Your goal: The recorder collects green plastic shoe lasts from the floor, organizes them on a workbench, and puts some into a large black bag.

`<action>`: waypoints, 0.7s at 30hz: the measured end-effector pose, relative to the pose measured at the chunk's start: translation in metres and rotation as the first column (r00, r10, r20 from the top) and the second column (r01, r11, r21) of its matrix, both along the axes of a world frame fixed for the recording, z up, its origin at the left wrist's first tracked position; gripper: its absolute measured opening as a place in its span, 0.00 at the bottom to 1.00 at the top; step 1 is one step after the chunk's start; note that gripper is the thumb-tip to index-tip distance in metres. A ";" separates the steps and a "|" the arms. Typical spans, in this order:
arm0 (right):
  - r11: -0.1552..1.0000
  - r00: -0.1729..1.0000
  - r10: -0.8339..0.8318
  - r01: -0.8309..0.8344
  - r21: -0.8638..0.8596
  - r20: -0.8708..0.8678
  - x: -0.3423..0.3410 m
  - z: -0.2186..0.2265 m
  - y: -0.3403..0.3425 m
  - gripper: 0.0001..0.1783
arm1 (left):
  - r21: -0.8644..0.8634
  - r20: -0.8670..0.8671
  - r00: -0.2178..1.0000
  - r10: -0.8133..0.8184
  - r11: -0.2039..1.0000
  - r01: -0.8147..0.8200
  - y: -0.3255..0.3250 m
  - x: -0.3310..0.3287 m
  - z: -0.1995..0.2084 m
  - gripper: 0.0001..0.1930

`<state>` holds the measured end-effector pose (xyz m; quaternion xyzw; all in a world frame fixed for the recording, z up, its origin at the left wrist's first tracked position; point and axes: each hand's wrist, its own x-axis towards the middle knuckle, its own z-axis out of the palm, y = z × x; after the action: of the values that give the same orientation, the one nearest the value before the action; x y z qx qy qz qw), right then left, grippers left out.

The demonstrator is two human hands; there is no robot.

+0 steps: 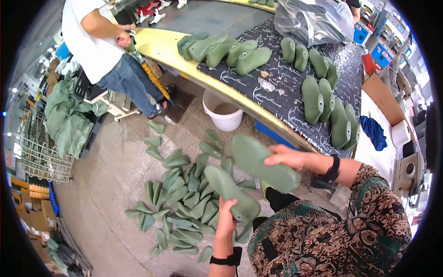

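Note:
A green shoe last (222,183) is in my left hand (226,216), whose fingers are wrapped round its lower side. Close by, my right hand (288,157) grips a second green shoe last (253,157) by its edge, thumb on top; this one is slightly blurred. The two lasts are held above the floor, side by side and tilted. Below them lies a loose pile of several green shoe lasts (182,196). More lasts stand in pairs and rows on the dark patterned tabletop (226,76), including a row (254,60) along its far left part and a group (313,99) at the right.
A white bucket (222,113) stands under the yellow table edge (184,64). Another person (106,51) stands at the far left, holding a tool. Clear plastic sheeting (314,21) lies on the table's far end. A wire cart (44,152) with green bags stands left; blue cloth (374,131) lies right.

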<state>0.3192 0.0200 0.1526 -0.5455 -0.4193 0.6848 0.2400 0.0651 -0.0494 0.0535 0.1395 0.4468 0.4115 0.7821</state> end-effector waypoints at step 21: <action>0.846 0.201 -0.291 -0.403 0.350 0.935 0.134 0.029 0.135 0.22 | 0.863 -0.418 0.817 0.396 0.455 0.221 0.258 0.266 0.038 0.17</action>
<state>0.4531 0.1551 0.1813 -0.7451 -0.6646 0.0461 0.0328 0.3312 0.2088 0.0916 0.6154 0.3836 0.5622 0.3975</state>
